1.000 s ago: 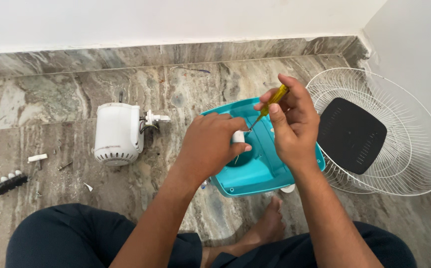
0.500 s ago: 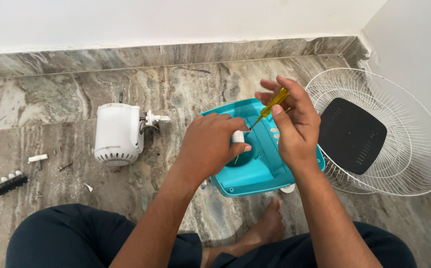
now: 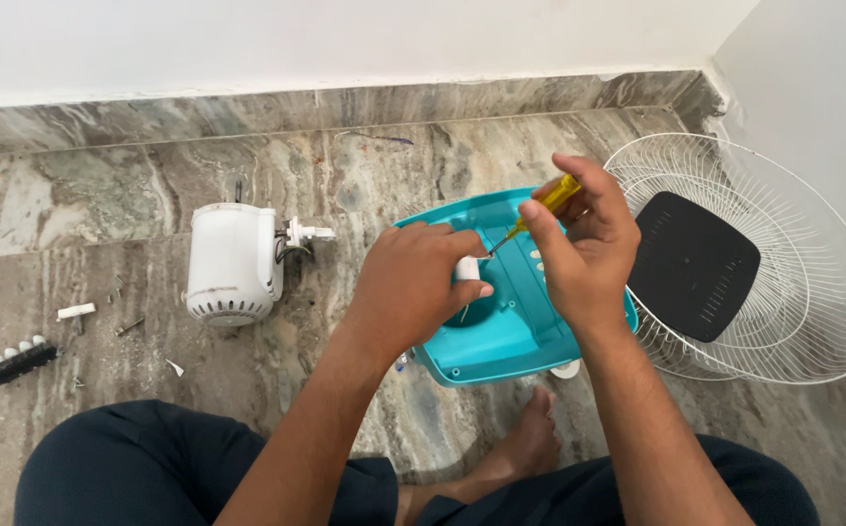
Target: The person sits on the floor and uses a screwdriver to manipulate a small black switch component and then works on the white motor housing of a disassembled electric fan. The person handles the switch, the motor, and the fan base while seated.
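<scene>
Bottom of frame: the person's legs in dark trousers (image 3: 189, 472), one bare foot (image 3: 530, 438) on the marble floor (image 3: 73, 195) at lower centre.

Centre: left hand (image 3: 413, 287) closed over a small white part (image 3: 468, 270), pressing it onto the teal fan base (image 3: 501, 341). Fingers curled tight around it; most of the part hidden.

Just right of it: right hand (image 3: 584, 248) pinched shut on a yellow-handled screwdriver (image 3: 540, 206), thumb and fingers together on the handle. The shaft slants down-left, tip at the white part.

Right side: white wire fan guard (image 3: 793, 282) flat on the floor, black square panel (image 3: 694, 265) in its middle, touching the teal base's edge.

Left of centre: white motor housing (image 3: 233, 263), shaft end pointing right.

Far left: black switch strip with white buttons (image 3: 16, 362), small loose bits nearby.

Top: stone skirting, white wall (image 3: 345, 39).
</scene>
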